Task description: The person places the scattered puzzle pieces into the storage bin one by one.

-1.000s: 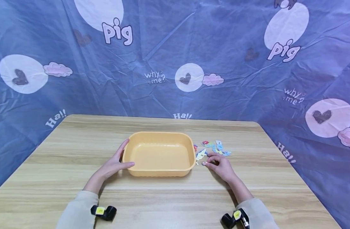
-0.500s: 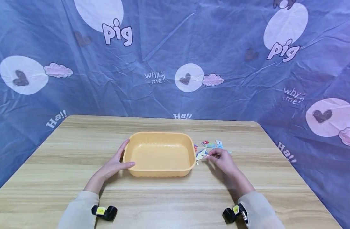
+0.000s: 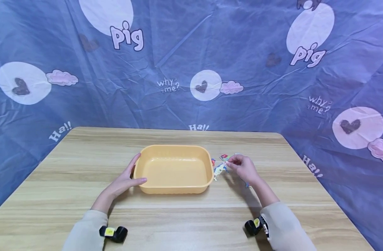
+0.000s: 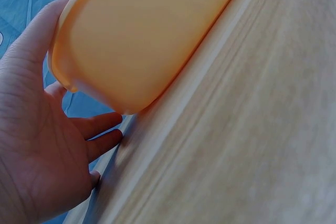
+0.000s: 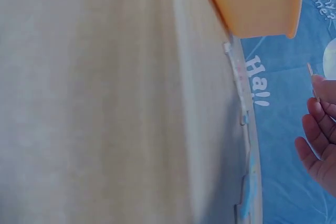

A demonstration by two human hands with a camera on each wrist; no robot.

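My left hand point(image 3: 123, 181) grips the left end of a yellow plastic basin point(image 3: 175, 189), its thumb over the rim. In the left wrist view, the other fingers of that hand point(image 4: 47, 140) lie along the outside. Right of the basin, my right hand point(image 3: 244, 170) pinches a small thin flat piece point(image 5: 310, 69) between thumb and fingertips, raised off the table. Its print is too small to make out. Below and left of these fingertips lies a cream-and-blue flat cutout point(image 3: 220, 169). A red-and-green cutout point(image 3: 224, 157) lies just behind it; my right hand hides others.
A red-and-blue cutout point(image 3: 213, 162) lies against the basin's right side. A blue bit point(image 3: 247, 185) shows beside my right forearm. The wooden table point(image 3: 178, 223) ends at a blue printed cloth point(image 3: 178, 52). Each wrist bears a black camera point(image 3: 114, 233).
My right hand has picked up the small piece from the table and lifted it, moving away from me over the other cutouts. The left hand and basin stay in place.
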